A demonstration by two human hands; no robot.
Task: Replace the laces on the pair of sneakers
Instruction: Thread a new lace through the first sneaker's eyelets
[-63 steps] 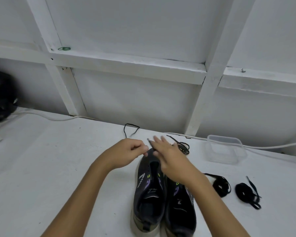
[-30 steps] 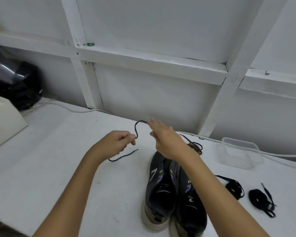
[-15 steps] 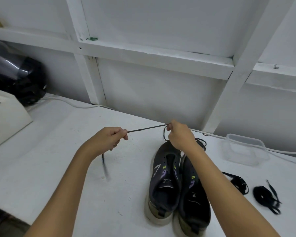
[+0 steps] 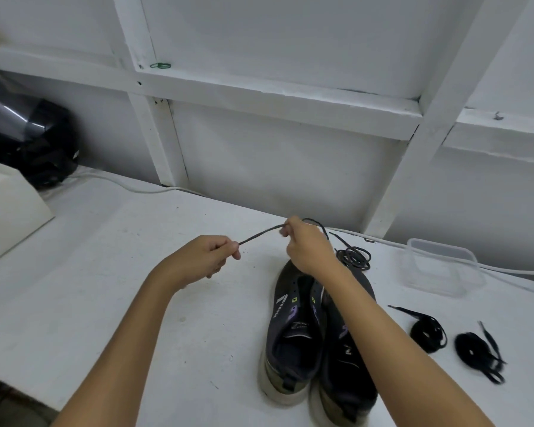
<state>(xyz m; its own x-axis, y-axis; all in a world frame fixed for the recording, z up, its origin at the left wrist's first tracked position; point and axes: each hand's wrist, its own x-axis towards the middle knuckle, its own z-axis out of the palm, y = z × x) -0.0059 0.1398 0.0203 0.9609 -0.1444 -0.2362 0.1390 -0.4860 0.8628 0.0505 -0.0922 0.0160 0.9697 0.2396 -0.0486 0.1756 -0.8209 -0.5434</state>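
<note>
Two dark sneakers stand side by side on the white table, toes away from me: the left sneaker and the right sneaker, both without laces. A dark lace runs taut between my hands above the table, just beyond the toes. My left hand pinches one part of it; my right hand pinches the other, and the lace loops over that hand. A coiled dark lace lies behind the shoes. Two black lace bundles lie to the right: one nearer, one farther right.
A clear plastic container sits at the back right. A white cable runs along the wall. A black helmet and a white box stand at the far left. The table's front edge drops off at lower left.
My hands picked the lace up off the table beyond the shoes and pulled it straight between them. Over the last half second the hands came a little closer together.
</note>
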